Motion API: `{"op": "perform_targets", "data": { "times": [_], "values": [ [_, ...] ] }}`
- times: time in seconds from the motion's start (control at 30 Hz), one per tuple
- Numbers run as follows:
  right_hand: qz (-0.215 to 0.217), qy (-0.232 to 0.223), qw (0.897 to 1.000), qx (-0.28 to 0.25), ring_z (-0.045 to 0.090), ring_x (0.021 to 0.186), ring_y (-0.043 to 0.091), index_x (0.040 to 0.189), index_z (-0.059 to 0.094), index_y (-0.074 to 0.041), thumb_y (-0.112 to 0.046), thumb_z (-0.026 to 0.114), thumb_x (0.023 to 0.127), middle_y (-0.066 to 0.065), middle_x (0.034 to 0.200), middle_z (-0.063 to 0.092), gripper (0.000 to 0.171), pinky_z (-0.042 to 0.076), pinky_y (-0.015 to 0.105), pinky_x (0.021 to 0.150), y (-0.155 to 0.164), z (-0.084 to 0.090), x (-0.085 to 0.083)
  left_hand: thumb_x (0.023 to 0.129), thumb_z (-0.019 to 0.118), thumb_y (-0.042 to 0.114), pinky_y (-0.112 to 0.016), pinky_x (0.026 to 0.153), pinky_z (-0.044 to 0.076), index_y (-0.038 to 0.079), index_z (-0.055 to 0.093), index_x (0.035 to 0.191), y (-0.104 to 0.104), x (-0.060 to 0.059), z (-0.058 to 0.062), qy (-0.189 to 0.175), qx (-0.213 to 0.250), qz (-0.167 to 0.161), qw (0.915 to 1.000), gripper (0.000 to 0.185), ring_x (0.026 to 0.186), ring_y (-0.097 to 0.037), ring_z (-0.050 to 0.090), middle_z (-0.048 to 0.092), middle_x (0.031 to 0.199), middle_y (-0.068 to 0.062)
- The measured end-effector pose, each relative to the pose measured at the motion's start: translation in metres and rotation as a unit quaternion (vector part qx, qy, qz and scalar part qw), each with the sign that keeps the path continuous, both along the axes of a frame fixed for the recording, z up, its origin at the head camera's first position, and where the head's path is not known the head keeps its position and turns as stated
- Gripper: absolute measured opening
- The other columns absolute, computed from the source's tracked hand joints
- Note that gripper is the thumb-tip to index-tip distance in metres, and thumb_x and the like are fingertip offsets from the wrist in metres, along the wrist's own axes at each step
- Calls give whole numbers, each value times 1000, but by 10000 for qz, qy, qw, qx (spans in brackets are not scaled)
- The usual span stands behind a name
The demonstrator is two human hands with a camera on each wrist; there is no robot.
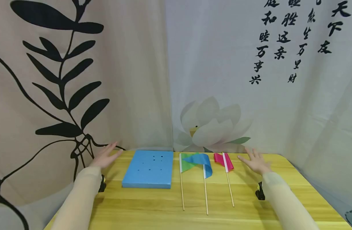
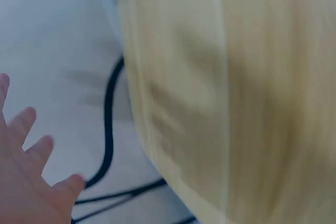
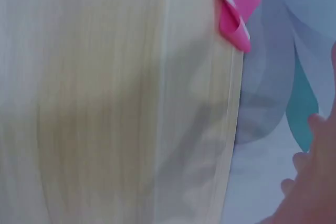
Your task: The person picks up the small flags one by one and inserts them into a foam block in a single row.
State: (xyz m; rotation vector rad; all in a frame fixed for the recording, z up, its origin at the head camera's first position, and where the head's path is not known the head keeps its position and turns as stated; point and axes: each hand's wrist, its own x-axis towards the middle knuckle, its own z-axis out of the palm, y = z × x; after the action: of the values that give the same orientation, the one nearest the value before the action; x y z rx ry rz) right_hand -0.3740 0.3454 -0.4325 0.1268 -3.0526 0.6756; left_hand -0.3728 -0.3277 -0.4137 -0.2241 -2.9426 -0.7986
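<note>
The pink flag (image 1: 223, 159) lies flat on the counter (image 1: 250, 204), just beside my right hand (image 1: 256, 163). Its thin stick points toward me, and the pink cloth end points away, toward the curtain (image 1: 279, 105). So its long way runs from near me to far from me. Next to the pink flag, on the side away from my right hand, lie a blue flag (image 1: 203, 161) and a green flag (image 1: 187, 164), with their sticks running the same way. Past those sits a blue foam board (image 1: 149, 172) with little holes in it. My left hand (image 1: 105, 156) is on the far side of that board from the pink flag, near the counter's edge.

Both my hands hold nothing. My fingers are spread wide and straight, up above the counter.

I think a few things could go wrong. The sticks are thin and lie close together, so I could bump the blue flag when I reach for the pink flag. A stick could roll away. The cloth is soft and could fold over the stick, so my fingers might grab cloth only.
</note>
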Motion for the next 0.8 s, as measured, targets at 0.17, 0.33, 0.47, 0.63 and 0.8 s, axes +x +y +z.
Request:
{"op": "perform_targets", "data": {
  "times": [0.17, 0.33, 0.47, 0.63, 0.8],
  "values": [
    [447, 160, 9956, -812, 0, 136, 59, 154, 10, 2, -55, 39, 100, 38, 152, 1, 84, 4, 77, 98, -9, -1, -2, 98, 33, 63, -75, 99, 13, 27, -1, 157, 14, 1, 5, -250, 738, -151, 9968, 77, 140, -52, 8, 2, 160, -20],
    [852, 492, 9867, -1293, 11, 137, 55, 153, 14, 4, -46, 47, 100, 32, 154, 13, 80, 12, 71, 103, -23, 4, -3, 97, 29, 66, -71, 102, 17, 26, 2, 158, 26, 6, 10, -515, 1267, -288, 9902, 78, 141, -48, 12, 4, 161, -17],
    [954, 575, 9816, -1548, 16, 138, 51, 153, 20, 3, -42, 54, 99, 30, 154, 18, 78, 17, 69, 104, -40, 8, -2, 98, 29, 63, -64, 103, 27, 17, 9, 158, 29, 8, 5, -775, 1762, -339, 9807, 78, 139, -46, 21, 11, 160, -19],
    [1058, 817, 9768, -1672, 21, 137, 51, 146, 36, 5, -33, 61, 96, 33, 150, 25, 67, 20, 66, 105, -77, 13, 2, 101, 28, 59, -59, 99, 37, 17, 6, 158, 26, 7, -7, -1078, 2519, -408, 9609, 74, 132, -49, 33, 16, 157, -24],
    [1170, 1058, 9721, -1734, 38, 129, 47, 136, 51, 4, -22, 67, 92, 28, 140, 44, 54, 30, 61, 103, -116, 15, 10, 102, 31, 54, -53, 92, 46, 18, 6, 158, 24, 7, -23, -1138, 2960, -451, 9473, 71, 126, -49, 40, 21, 153, -29]
  ]
}}
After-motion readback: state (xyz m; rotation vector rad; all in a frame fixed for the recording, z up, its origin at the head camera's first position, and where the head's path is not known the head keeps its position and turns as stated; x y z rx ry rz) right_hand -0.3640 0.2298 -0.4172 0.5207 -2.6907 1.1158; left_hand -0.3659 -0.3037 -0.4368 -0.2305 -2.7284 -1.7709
